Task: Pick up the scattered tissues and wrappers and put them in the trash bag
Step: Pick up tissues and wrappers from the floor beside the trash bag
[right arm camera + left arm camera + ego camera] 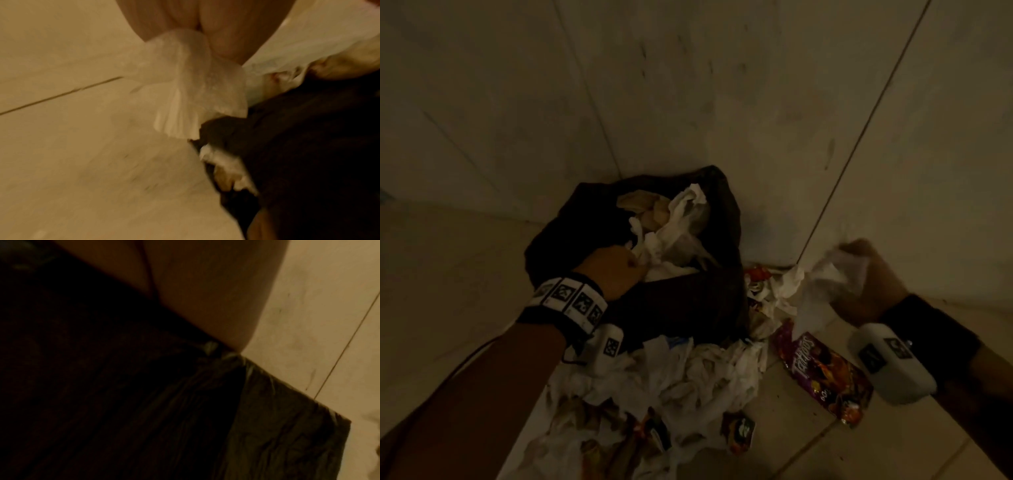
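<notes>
Nearest the person, a heap of crumpled white tissues (pixel 681 377) lies on the tiled floor (pixel 808 442), thin and soft, with a small dark wrapper (pixel 739 430) at its near edge and a glossy purple chip bag (pixel 822 371) just beside it. Further on, the right hand (pixel 866 277) is raised off the floor, fingers (pixel 222 37) clenched round a limp tissue (pixel 822 287) that trails downward (blurred, so probably moving). The left hand (pixel 616 270) pinches the near rim of the black trash bag (pixel 688 301), a thin, creased plastic sack slumped in the corner where floor meets wall (pixel 688 85), already holding pale tissues. The dangling tail could catch the rim and fall outside, and the floppy mouth may sag shut if the left hand slips.
</notes>
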A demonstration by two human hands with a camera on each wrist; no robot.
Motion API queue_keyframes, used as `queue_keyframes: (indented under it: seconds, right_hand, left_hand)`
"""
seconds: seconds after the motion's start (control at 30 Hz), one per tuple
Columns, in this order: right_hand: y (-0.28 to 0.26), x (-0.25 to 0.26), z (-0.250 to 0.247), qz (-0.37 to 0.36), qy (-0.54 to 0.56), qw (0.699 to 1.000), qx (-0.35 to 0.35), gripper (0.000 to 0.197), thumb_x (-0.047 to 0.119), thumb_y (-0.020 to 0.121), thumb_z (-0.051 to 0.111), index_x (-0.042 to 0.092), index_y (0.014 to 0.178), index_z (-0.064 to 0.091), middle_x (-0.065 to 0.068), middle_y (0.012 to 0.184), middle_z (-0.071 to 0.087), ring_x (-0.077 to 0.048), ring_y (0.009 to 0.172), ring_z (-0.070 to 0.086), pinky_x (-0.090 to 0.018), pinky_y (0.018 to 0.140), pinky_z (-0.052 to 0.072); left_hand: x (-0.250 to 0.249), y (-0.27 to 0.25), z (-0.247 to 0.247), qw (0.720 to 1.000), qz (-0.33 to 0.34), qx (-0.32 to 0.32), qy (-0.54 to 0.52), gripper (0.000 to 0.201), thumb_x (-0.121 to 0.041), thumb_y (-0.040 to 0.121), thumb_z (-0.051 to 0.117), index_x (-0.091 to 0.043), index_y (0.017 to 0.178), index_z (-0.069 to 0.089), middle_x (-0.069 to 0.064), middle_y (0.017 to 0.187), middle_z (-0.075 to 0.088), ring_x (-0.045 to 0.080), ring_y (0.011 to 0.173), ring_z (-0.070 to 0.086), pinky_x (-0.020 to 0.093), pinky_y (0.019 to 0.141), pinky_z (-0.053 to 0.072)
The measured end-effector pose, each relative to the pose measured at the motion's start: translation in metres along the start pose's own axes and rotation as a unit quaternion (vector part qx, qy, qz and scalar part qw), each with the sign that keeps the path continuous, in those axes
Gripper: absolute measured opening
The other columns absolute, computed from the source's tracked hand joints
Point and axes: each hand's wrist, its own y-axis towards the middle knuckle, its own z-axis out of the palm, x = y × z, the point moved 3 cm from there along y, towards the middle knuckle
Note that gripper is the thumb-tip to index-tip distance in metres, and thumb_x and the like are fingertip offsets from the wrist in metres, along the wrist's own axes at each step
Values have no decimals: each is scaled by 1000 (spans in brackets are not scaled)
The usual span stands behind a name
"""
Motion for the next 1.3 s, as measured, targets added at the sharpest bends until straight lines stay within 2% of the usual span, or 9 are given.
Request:
queue_keyframes:
  seconds: [0.07, 0.17, 0.37, 0.57, 0.7, 0.83, 0.93, 1.13, 1.3]
  right_hand:
    - [-3, 19, 61, 39, 21, 997, 59, 40, 29, 95, 33, 2, 95, 63, -17, 82, 66, -27, 78, 66, -36, 76, 58]
    - [-5, 47, 123, 3, 91, 992, 90, 36, 29, 94, 18, 11, 92, 50, -8, 76, 59, -24, 70, 62, -34, 75, 57]
    - [20, 71, 204, -43, 51, 988, 142, 64, 19, 87, 24, 13, 150, 19, -21, 133, 38, -49, 122, 35, -47, 97, 45]
    - [60, 17, 224, -107, -145, 981, 71, 9, 13, 86, 39, 8, 93, 43, -11, 83, 45, -30, 81, 47, -45, 87, 45]
    - [86, -39, 179, -221, -692, 687, 22, 31, 9, 94, 51, 5, 120, 34, -10, 100, 47, -17, 82, 48, -30, 74, 40]
    - [95, -71, 160, -179, -864, 447, 148, 37, 14, 92, 58, 5, 126, 46, -20, 128, 44, -34, 108, 47, -39, 91, 42]
    - [100, -65, 153, -112, -944, 291, 106, 59, 57, 91, 51, 13, 130, 54, -17, 149, 25, -43, 124, 32, -56, 105, 30]
    - [77, -50, 152, -48, -874, 448, 181, 53, 66, 95, 10, 44, 82, 56, 13, 88, 53, -25, 124, 40, -65, 111, 0]
    - [41, -28, 102, -314, -730, 602, 77, 41, 44, 101, 36, 25, 136, 43, 4, 133, 48, -17, 125, 41, -44, 110, 27]
  left_hand:
    - [-2, 0, 2, 998, 10, 54, 24, 51, -54, 94, 36, -13, 78, 63, 12, 89, 64, 24, 79, 61, 27, 65, 42]
    - [-11, -7, -1, 995, 1, 84, 61, 60, -59, 100, 25, -18, 126, 60, 14, 127, 61, 30, 108, 59, 34, 93, 45]
    - [-16, -20, -26, 979, 122, -141, 85, 56, -69, 87, 40, -22, 72, 68, 3, 79, 55, 20, 63, 56, 36, 60, 53]
    - [-42, -50, -19, 952, 225, -196, 67, 43, -44, 92, 52, -19, 58, 47, 0, 61, 48, 20, 57, 51, 39, 54, 50]
    - [-59, -57, 14, 939, 287, -126, 142, 40, -47, 95, 41, -25, 62, 41, -4, 69, 53, 19, 66, 56, 34, 59, 51]
    - [-83, -67, 56, 923, 349, -41, 157, 37, -44, 98, 40, -20, 86, 65, 1, 86, 63, 21, 77, 60, 33, 70, 51]
    - [-98, -65, 99, 926, 345, 39, 150, 32, -40, 98, 42, -16, 94, 63, 3, 93, 60, 23, 83, 58, 33, 74, 48]
    - [-113, -53, 192, 923, 306, 97, 215, 50, -46, 93, 49, -18, 133, 40, 13, 141, 36, 40, 122, 42, 54, 94, 44]
    - [-121, -50, 254, 937, 226, 173, 203, 72, -40, 90, 60, -36, 148, 18, 10, 162, -1, 47, 143, 12, 66, 103, 34]
